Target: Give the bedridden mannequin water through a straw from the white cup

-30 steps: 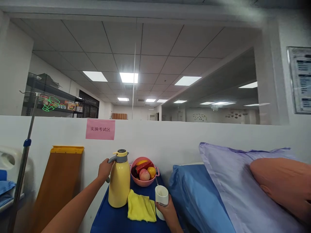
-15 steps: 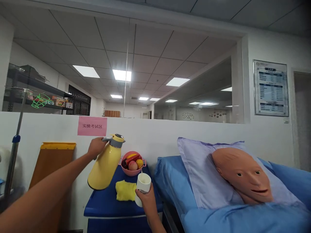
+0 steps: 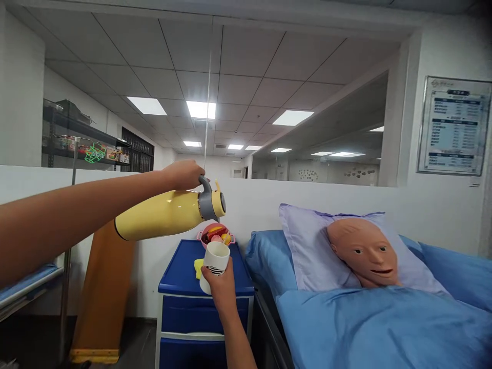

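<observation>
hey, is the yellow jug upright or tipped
Tipped. The jug is nearly on its side, held by the left hand, its spout end above the cup in the picture.

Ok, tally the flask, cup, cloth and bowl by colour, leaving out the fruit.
Yellow: 2 (flask, cloth)
White: 1 (cup)
Pink: 1 (bowl)
Total: 4
</observation>
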Action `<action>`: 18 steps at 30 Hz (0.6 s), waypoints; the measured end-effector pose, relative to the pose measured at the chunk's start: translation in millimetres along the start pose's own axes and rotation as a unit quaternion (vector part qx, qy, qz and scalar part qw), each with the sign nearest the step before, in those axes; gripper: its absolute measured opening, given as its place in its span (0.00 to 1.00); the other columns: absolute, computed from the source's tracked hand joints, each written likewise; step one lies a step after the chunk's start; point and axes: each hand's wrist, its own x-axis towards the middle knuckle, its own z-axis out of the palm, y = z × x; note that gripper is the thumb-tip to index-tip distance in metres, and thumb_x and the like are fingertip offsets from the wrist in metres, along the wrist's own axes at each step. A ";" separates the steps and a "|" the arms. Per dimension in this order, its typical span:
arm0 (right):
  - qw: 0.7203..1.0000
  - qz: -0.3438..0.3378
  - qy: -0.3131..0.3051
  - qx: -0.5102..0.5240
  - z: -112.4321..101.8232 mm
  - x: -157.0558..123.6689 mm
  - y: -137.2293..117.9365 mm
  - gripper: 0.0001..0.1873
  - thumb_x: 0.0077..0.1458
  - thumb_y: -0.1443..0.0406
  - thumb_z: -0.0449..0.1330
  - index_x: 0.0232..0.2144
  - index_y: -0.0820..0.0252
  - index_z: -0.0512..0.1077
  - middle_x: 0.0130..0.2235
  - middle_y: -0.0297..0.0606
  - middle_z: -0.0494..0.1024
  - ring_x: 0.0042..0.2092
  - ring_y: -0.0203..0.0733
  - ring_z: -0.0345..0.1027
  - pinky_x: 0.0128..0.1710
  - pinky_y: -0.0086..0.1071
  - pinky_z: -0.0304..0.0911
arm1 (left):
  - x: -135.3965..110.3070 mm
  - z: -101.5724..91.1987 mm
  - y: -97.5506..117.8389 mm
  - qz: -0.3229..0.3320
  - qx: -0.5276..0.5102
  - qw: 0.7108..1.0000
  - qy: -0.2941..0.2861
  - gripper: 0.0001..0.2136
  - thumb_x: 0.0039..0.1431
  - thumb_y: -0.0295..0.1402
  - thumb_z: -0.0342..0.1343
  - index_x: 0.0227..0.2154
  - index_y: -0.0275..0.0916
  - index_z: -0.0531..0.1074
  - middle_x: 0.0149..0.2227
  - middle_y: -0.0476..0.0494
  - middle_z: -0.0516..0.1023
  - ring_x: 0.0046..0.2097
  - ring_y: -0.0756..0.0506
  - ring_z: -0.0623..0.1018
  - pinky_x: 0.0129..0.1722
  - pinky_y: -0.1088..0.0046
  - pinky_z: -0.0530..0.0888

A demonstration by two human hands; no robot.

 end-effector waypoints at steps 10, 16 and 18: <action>0.999 -0.028 -0.039 0.022 16.4 -25.2 -34.3 0.31 0.42 0.63 0.67 0.50 0.59 0.65 0.35 0.33 0.77 0.36 0.42 0.71 0.37 0.34 0.66 | -7.5 -36.3 39.1 0.099 0.021 0.993 -0.062 0.17 0.60 0.45 0.51 0.33 0.38 0.79 0.35 0.36 0.75 0.41 0.36 0.74 0.40 0.61 0.64; 0.998 -0.032 -0.045 -0.002 21.2 -34.4 -45.5 0.32 0.43 0.64 0.67 0.52 0.58 0.65 0.38 0.34 0.78 0.39 0.42 0.71 0.39 0.33 0.66 | -12.4 -40.7 46.9 0.097 -0.039 0.992 -0.077 0.11 0.56 0.40 0.56 0.27 0.38 0.78 0.35 0.37 0.75 0.44 0.36 0.74 0.44 0.59 0.63; 0.998 -0.026 -0.054 -0.007 21.3 -37.4 -49.9 0.33 0.44 0.63 0.67 0.53 0.57 0.64 0.39 0.34 0.78 0.39 0.43 0.71 0.39 0.34 0.66 | -13.5 -40.3 47.4 0.107 -0.034 0.990 -0.082 0.10 0.55 0.39 0.57 0.26 0.39 0.77 0.34 0.38 0.75 0.44 0.37 0.73 0.44 0.59 0.63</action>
